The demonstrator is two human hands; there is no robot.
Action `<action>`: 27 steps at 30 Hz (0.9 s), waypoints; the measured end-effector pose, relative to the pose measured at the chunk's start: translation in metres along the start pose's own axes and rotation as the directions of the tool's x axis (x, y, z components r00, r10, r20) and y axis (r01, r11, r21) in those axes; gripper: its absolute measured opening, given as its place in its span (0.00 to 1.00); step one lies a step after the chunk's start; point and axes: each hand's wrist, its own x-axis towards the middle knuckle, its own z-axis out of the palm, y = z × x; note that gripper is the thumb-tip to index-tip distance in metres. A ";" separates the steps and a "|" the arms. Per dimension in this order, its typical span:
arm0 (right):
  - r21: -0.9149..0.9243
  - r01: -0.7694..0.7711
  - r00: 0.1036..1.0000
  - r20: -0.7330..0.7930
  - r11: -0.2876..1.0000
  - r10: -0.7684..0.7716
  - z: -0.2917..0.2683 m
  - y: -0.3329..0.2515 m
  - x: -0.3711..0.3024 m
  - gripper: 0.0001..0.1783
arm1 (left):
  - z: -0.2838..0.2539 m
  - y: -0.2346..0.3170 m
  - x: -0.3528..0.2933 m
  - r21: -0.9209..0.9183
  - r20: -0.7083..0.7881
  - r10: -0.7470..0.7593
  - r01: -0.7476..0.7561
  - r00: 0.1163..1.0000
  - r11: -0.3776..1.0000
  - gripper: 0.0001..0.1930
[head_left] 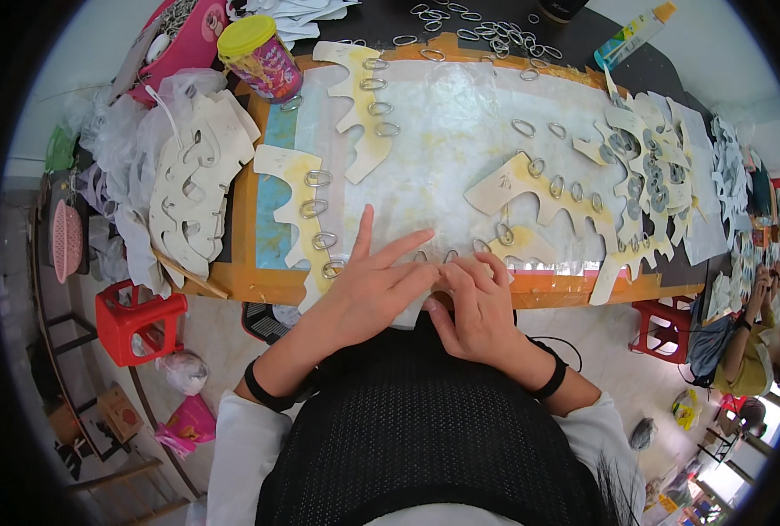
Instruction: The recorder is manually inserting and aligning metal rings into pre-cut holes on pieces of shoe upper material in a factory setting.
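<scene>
Both hands meet at the near edge of the worktable (241, 219), the left hand (368, 285) just left of the right hand (477, 307), fingertips touching. Cut-out pieces with metal rings (318, 206) lie on the table beyond them. A stack of cut-outs (192, 188) sits at the left end, a lidded jar (260, 57) behind it, loose rings (486, 31) at the far edge, a stool (135, 320) below left.
</scene>
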 end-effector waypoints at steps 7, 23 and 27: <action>-0.085 -0.003 1.000 -0.030 0.996 0.000 0.005 0.003 -0.006 0.24 | 0.004 -0.013 -0.020 -0.048 -0.003 0.003 -0.004 1.000 0.999 0.08; -0.126 0.047 0.998 -0.024 0.991 -0.050 0.010 0.003 -0.005 0.18 | -0.019 -0.008 -0.011 -0.021 0.006 -0.128 0.128 0.992 0.992 0.07; -0.079 0.016 0.999 -0.031 0.997 -0.018 0.012 0.005 -0.004 0.17 | -0.009 -0.005 -0.013 0.047 -0.048 -0.092 0.094 0.995 0.994 0.10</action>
